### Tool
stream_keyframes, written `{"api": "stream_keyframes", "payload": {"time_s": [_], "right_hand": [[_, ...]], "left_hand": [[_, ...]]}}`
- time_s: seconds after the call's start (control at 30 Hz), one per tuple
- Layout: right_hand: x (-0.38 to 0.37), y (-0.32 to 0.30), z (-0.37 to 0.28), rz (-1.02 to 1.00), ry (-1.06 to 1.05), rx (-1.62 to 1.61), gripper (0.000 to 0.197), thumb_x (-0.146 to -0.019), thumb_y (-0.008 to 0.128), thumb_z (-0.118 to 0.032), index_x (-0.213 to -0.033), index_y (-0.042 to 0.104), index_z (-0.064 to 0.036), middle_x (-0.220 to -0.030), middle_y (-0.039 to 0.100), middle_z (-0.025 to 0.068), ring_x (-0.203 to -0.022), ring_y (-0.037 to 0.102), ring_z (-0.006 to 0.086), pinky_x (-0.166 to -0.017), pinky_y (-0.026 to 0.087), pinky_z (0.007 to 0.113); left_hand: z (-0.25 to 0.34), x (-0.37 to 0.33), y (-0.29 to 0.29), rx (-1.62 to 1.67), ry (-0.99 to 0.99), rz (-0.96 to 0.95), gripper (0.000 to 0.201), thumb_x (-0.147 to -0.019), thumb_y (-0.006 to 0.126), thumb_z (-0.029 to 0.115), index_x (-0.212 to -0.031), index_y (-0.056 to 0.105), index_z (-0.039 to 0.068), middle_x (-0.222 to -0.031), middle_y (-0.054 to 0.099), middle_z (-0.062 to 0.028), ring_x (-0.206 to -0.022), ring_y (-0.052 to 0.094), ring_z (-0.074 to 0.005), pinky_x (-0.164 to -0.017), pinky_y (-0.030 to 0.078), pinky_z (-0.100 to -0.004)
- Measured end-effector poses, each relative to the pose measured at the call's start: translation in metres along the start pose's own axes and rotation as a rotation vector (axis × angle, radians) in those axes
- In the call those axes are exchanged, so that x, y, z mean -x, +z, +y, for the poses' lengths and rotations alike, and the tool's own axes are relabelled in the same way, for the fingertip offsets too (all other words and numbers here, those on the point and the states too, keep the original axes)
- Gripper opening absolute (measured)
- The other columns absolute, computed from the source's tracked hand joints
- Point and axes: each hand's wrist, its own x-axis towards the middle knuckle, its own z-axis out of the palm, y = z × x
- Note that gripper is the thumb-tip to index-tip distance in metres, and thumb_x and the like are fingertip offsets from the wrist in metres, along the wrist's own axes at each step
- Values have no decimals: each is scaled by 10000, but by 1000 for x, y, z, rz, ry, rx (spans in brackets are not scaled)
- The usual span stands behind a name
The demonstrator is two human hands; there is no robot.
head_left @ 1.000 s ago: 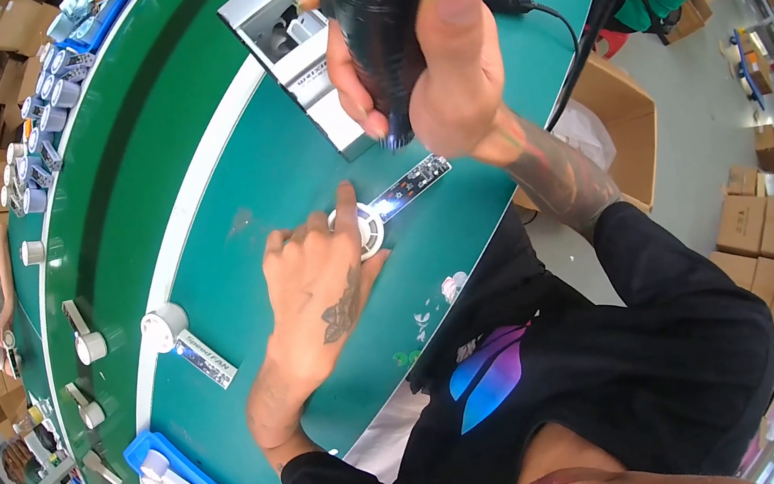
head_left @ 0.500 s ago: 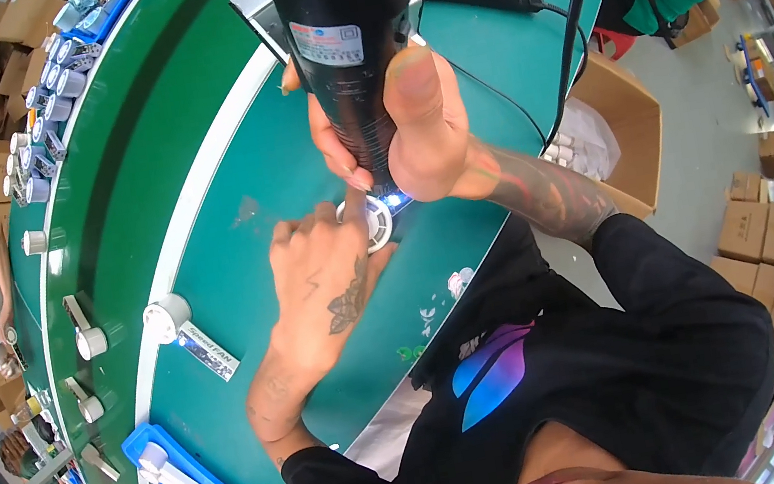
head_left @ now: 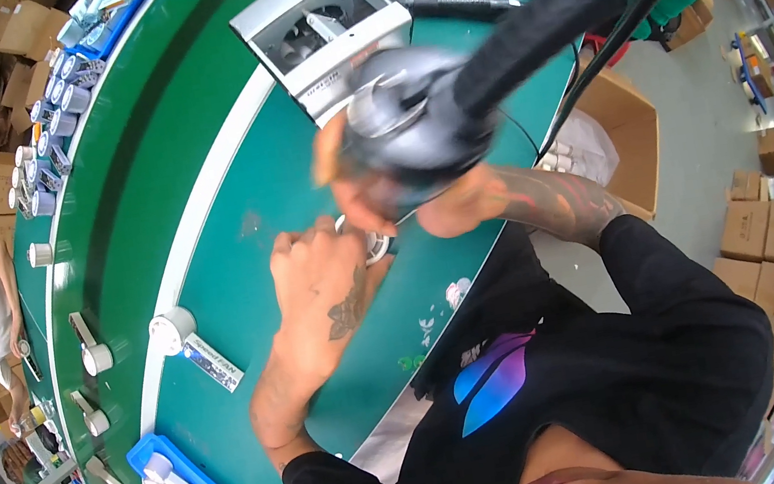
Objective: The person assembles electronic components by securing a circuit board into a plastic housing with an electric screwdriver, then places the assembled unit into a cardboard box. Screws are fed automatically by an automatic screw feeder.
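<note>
My right hand [head_left: 459, 208] is wrapped round a black electric screwdriver [head_left: 421, 135], its top end and thick cable turned toward me and smeared by motion. The tool's tip is hidden below its body and my fingers. On the green table, my left hand [head_left: 317, 281] lies over a small white round fan part [head_left: 377, 247] with a slotted face, its fingers closed around the edge. Only part of the rim shows, right beside my right fingers. Left of my left forearm rests a white handheld fan [head_left: 173, 331] with a printed handle.
A silver open-topped machine [head_left: 325, 41] stands beyond my hands, with a second black screwdriver [head_left: 456, 4] behind it. A blue tray [head_left: 143, 449] holds white fans. Along the left runs a green conveyor [head_left: 108, 175]. An open carton [head_left: 636, 137] sits at right; co-workers are nearby.
The screwdriver has tipped from upright, its top swinging down and to the right, which uncovers the silver machine. The light at its tip no longer shows. My left hand has barely moved.
</note>
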Motion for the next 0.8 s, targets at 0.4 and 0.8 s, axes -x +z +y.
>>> {"api": "stream_keyframes", "payload": {"time_s": [0.4, 0.8], "right_hand": [[-83, -71, -22, -30, -832, 789, 821, -972, 437, -740, -1215, 520, 40, -692, 613, 79, -494, 547, 97, -433, 423, 215], [-46, -21, -34, 314, -311, 335, 662, -1044, 408, -635, -1131, 550, 6, -633, 586, 66, -468, 519, 84, -428, 403, 234]], "left_hand": [[2, 0, 1, 9, -69, 0, 643, -788, 840, 270, -1318, 596, -1, -891, 695, -144, -785, 702, -295, -774, 501, -399], [1, 3, 3, 24, -84, 13, 642, -786, 840, 264, -1315, 598, -6, -858, 694, -140, -753, 696, -292, -773, 496, -396]]}}
